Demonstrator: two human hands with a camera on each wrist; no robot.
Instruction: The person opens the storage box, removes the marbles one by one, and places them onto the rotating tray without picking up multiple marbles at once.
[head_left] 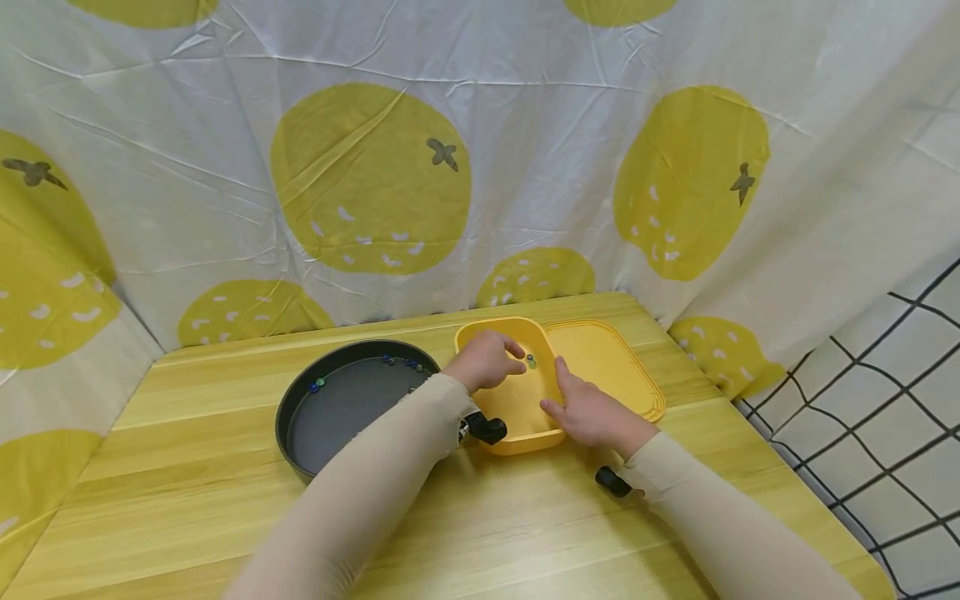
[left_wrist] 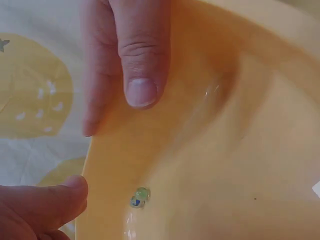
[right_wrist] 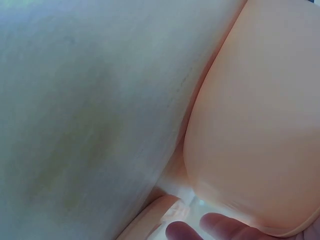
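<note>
My left hand (head_left: pixel 487 362) hovers over a yellow plastic box (head_left: pixel 517 443), its fingers reaching past the rim with nothing visible between them. In the left wrist view the left thumb (left_wrist: pixel 142 75) points down beside the inner wall. Two small glass marbles (head_left: pixel 531 362), greenish and blue, lie together on the box floor. Against the box's right wall rests my right hand (head_left: pixel 592 408), thumb and fingers fairly straight. Its fingertips also show by the rim in the left wrist view. The right wrist view shows only part of the fingers (right_wrist: pixel 225 227).
A dark round pan (head_left: pixel 337 417) stands left of the box, with several marbles near its edge; the left forearm hides part of it. A flat yellow lid (head_left: pixel 607 367) lies right of the box. Behind the wooden table (head_left: pixel 510 533) hangs a fruit-print curtain; black wire mesh stands at right.
</note>
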